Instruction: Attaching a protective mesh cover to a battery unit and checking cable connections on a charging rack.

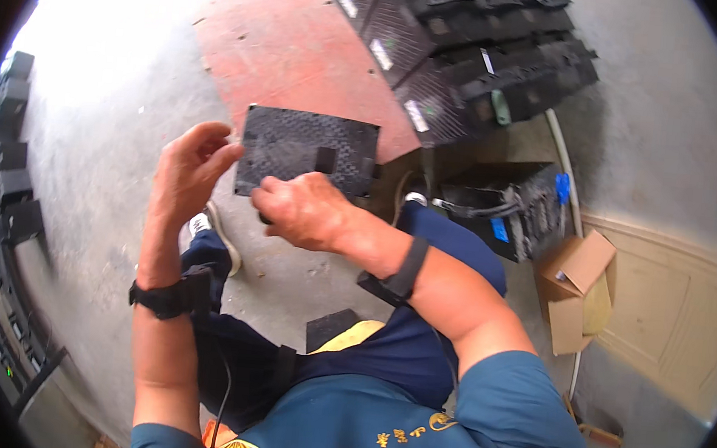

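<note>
Ahead of my feet stands a black box-like case with a textured top panel (284, 145), which has a small dark rectangular patch right of its middle. My left hand (193, 167) is at the panel's left edge, its fingers curled, with a gap between thumb and forefinger and nothing visible in it. Over the panel's near edge, my right hand (304, 211) is closed with the knuckles up. A small dark bit shows under its fingers, too little to name. Both forearms wear black straps.
Stacked black cases (441, 61) stand at the far right on a red board (272, 41). Nearer, right of my knee, is another black case (497, 198) with cables and blue tape. An opened cardboard box (575, 286) sits beyond it. Black units (16, 185) line the left side.
</note>
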Action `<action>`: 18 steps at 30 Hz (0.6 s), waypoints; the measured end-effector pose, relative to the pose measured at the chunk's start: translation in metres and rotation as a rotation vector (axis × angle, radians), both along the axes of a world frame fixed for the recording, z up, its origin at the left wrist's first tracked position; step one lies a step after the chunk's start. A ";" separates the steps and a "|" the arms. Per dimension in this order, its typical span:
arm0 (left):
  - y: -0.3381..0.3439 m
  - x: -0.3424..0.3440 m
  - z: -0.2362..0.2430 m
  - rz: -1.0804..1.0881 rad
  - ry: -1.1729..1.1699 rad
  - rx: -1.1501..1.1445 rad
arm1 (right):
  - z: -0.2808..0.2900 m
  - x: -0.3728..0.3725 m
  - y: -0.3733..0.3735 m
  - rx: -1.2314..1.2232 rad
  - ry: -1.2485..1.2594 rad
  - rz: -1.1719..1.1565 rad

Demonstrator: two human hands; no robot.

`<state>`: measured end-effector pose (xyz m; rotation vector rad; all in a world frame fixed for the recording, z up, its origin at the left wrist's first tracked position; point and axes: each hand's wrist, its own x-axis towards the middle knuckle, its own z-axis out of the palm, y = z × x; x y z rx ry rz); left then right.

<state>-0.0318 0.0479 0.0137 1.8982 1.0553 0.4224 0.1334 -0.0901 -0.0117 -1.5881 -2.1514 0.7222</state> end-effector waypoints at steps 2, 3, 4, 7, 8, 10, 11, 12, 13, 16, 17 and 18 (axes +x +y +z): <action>0.000 0.001 -0.001 -0.020 0.006 0.035 | -0.002 -0.001 0.002 0.002 -0.008 -0.030; 0.001 0.001 -0.003 -0.024 0.011 0.024 | -0.002 -0.001 0.000 -0.007 -0.008 -0.039; 0.001 0.000 -0.005 -0.040 -0.002 0.020 | 0.000 0.001 -0.001 -0.017 0.004 -0.041; 0.001 0.000 -0.003 -0.033 0.012 0.036 | -0.012 0.004 -0.008 0.005 0.055 -0.004; -0.001 0.002 -0.002 -0.026 0.023 0.041 | -0.014 0.004 -0.008 -0.002 0.054 0.015; -0.002 0.006 -0.002 -0.018 0.033 0.025 | -0.014 0.003 -0.008 -0.003 0.073 0.053; -0.001 0.003 0.000 -0.021 0.020 0.013 | -0.006 0.002 -0.006 -0.001 0.034 0.038; -0.001 0.000 0.000 -0.002 -0.002 -0.001 | -0.001 0.001 -0.005 0.003 -0.004 0.024; -0.001 0.003 0.005 -0.006 0.016 -0.003 | -0.001 0.001 -0.003 0.008 -0.001 0.001; 0.000 0.007 0.007 -0.016 0.035 -0.050 | -0.001 0.003 -0.002 0.054 -0.031 -0.062; 0.000 0.007 0.008 -0.028 0.047 -0.038 | -0.002 0.001 -0.001 0.038 -0.036 -0.056; -0.001 0.006 0.008 -0.013 0.055 -0.003 | -0.002 0.000 0.000 0.023 -0.042 -0.048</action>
